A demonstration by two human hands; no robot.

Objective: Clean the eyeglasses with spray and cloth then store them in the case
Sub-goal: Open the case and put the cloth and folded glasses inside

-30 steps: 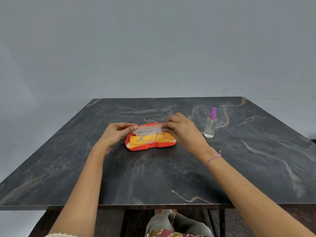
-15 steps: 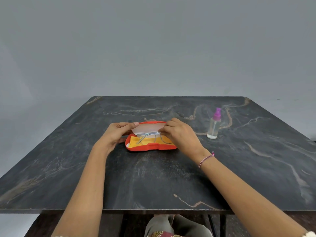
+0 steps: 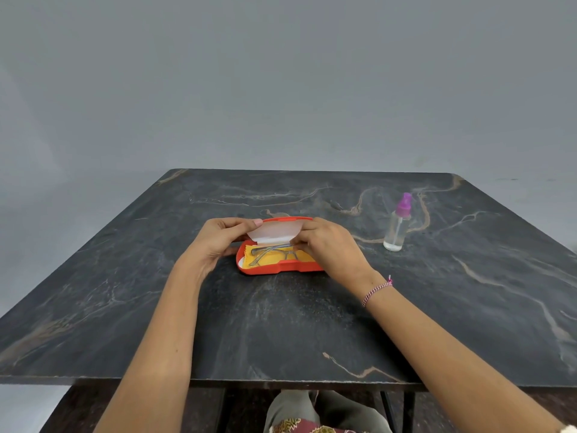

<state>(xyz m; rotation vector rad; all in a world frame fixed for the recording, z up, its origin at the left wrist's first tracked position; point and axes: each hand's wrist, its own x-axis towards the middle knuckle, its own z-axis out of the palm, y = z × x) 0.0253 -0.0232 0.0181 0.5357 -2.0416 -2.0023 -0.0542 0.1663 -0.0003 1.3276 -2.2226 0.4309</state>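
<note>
on the table (image 3: 281, 323), both hands are gripping the case (image 3: 274, 268) lid mid-frame: left hand (image 3: 215, 245), right hand (image 3: 331, 248). the eyeglasses (image 3: 270, 252) are lying inside on yellow cloth (image 3: 274, 260); a raised temple risks getting pinched.
</note>
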